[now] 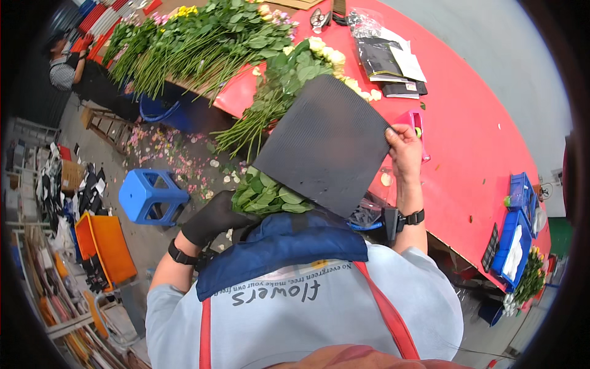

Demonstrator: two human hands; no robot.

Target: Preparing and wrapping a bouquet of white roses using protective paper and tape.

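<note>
My right hand (406, 150) pinches the right corner of a black corrugated sheet (327, 143), which is tilted up in front of my body. My left hand (214, 219), in a dark glove, is low at the left beside a bunch of green leafy stems (267, 196). Its fingers are partly hidden against the leaves and my blue apron (286, 244), so its hold cannot be made out. The sheet covers part of that bunch. Beyond the sheet, cream roses (332, 56) with long green stems lie on the red table (465, 170).
Pink and yellow flowers with stems (193, 55) are heaped at the upper left. A pink tape dispenser (423, 133) stands by my right hand, with black packets (387, 64) beyond. A blue stool (152, 196) and an orange bin (103, 249) are at left. Another person (87, 78) works at upper left.
</note>
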